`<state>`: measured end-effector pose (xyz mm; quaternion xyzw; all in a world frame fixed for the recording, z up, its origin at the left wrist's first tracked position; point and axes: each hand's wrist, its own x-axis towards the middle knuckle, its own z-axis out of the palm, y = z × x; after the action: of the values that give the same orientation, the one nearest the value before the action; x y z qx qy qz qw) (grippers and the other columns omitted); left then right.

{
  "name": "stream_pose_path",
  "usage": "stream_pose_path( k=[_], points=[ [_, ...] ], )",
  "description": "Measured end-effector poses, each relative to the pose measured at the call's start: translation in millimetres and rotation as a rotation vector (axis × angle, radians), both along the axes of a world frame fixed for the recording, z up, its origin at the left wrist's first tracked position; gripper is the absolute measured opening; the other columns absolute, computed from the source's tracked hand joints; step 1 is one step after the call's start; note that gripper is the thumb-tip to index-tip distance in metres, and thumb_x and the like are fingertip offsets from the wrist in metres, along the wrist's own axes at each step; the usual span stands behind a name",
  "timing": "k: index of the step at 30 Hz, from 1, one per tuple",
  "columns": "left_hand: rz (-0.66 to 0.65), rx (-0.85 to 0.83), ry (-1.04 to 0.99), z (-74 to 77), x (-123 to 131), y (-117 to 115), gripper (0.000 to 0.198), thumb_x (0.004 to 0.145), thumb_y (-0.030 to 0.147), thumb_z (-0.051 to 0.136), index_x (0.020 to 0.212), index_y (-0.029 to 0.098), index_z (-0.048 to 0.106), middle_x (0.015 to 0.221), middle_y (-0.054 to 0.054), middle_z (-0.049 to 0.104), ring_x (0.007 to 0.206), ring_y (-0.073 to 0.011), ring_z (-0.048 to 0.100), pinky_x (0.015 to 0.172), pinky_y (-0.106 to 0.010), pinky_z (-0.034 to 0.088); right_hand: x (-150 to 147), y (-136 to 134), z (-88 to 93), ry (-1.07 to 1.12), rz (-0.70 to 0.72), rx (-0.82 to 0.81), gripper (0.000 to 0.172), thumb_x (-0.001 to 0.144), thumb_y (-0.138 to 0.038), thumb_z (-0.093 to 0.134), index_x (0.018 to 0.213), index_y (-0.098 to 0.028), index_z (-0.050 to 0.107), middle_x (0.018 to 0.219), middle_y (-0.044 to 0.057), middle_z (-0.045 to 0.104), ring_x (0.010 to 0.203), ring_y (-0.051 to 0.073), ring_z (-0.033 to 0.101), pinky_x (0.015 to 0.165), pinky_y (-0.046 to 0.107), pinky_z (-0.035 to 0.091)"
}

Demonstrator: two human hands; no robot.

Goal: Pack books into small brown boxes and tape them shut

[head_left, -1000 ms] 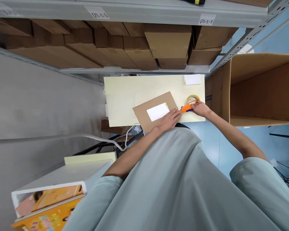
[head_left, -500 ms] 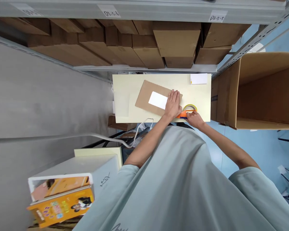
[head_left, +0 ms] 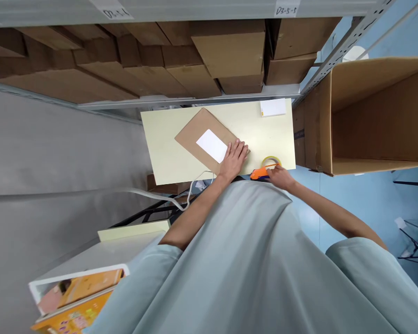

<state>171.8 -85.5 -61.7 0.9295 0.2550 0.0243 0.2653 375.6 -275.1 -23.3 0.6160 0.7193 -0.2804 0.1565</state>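
Note:
A flat brown cardboard parcel [head_left: 192, 135] lies slantwise on the cream tabletop [head_left: 163, 160], with a white label [head_left: 212, 145] on its upper face. My left hand [head_left: 232, 160] rests flat on the parcel's right end, fingers stretched out and just over the label's edge. Near the table's front edge, my right hand [head_left: 279, 176] is closed around an orange tape dispenser [head_left: 258, 173]. A yellowish roll of tape [head_left: 271, 160] shows at the dispenser. The grip itself is partly hidden by my fingers.
A white pad or small box [head_left: 273, 107] sits at the table's back right. Beyond the table, a metal shelf holds several cardboard boxes [head_left: 230, 48]. A large open carton [head_left: 325, 120] stands to the right. A pale cable [head_left: 149, 194] runs at the left.
The parcel has turned clockwise under my left hand. My left hand has come away from the tape dispenser, which my right hand still holds. The whole view has shifted and tilted.

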Motion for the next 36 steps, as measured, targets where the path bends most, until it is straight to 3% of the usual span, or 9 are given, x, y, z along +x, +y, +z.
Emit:
stream_pose_path(
  k=[4,7,10,14,20,26,31,36],
  points=[
    [-0.037,-0.013,-0.056,-3.6,0,-2,0.051,0.116,0.031,0.036,0.162,0.015,0.051,0.172,-0.019,0.048,0.171,-0.0306,0.022,0.142,-0.063,0.014,72,-23,18.9,-0.153,-0.063,-0.016,0.045,0.116,-0.042,0.043,0.123,-0.003,0.064,0.106,0.026,0.081,0.098,0.036,0.077,0.101,0.042,0.043],
    [-0.152,-0.049,-0.08,-1.8,-5,-7,0.05,0.113,0.026,0.041,0.16,0.015,0.053,0.171,-0.019,0.05,0.17,-0.0312,0.026,0.141,-0.064,0.019,95,-10,31.1,-0.2,-0.057,0.014,0.046,0.116,-0.04,0.041,0.124,-0.001,0.063,0.104,0.027,0.08,0.096,0.035,0.076,0.099,0.041,0.041],
    [-0.253,-0.084,-0.087,3.1,-13,-14,0.047,0.109,0.021,0.046,0.154,0.015,0.059,0.166,-0.02,0.055,0.168,-0.0327,0.033,0.139,-0.065,0.023,86,21,37.2,-0.211,-0.059,0.018,0.046,0.114,-0.04,0.042,0.128,-0.001,0.061,0.108,0.029,0.079,0.099,0.035,0.075,0.099,0.041,0.04],
    [-0.188,-0.083,-0.136,6.7,-18,-27,0.041,0.105,0.024,0.052,0.141,0.014,0.067,0.156,-0.022,0.063,0.165,-0.0366,0.039,0.138,-0.068,0.026,61,53,42.4,-0.186,-0.097,-0.011,0.05,0.113,-0.038,0.043,0.137,0.003,0.056,0.111,0.03,0.079,0.104,0.037,0.077,0.104,0.043,0.039],
    [-0.034,-0.033,-0.198,-1.5,-6,-47,0.036,0.104,0.029,0.056,0.134,0.013,0.067,0.15,-0.025,0.064,0.163,-0.0403,0.042,0.136,-0.071,0.029,24,59,49.1,-0.115,-0.299,-0.038,0.051,0.11,-0.031,0.042,0.138,0.009,0.056,0.114,0.035,0.077,0.106,0.042,0.076,0.108,0.051,0.042],
    [-0.023,-0.045,-0.228,-4.5,-4,-49,0.04,0.101,0.025,0.058,0.138,0.013,0.065,0.152,-0.025,0.062,0.162,-0.0408,0.043,0.136,-0.073,0.028,-24,69,42.1,-0.085,-0.479,0.01,0.046,0.11,-0.024,0.038,0.131,0.009,0.061,0.114,0.037,0.074,0.107,0.041,0.075,0.098,0.047,0.05],
    [-0.049,-0.036,-0.25,5.6,-4,-53,0.032,0.103,0.027,0.057,0.129,0.014,0.068,0.146,-0.025,0.066,0.16,-0.0393,0.047,0.135,-0.069,0.033,-3,94,53.4,-0.161,-0.612,0.085,0.049,0.112,-0.03,0.041,0.137,0.011,0.055,0.115,0.036,0.074,0.111,0.04,0.074,0.1,0.046,0.051],
    [0.131,-0.032,-0.366,35.7,13,-53,0.036,0.103,0.031,0.061,0.137,0.019,0.065,0.14,-0.019,0.069,0.149,-0.0357,0.058,0.125,-0.063,0.049,24,113,95.3,-0.157,-0.638,0.198,0.056,0.113,-0.042,0.046,0.141,0.006,0.054,0.122,0.034,0.074,0.115,0.041,0.074,0.099,0.044,0.052]
  ],
)
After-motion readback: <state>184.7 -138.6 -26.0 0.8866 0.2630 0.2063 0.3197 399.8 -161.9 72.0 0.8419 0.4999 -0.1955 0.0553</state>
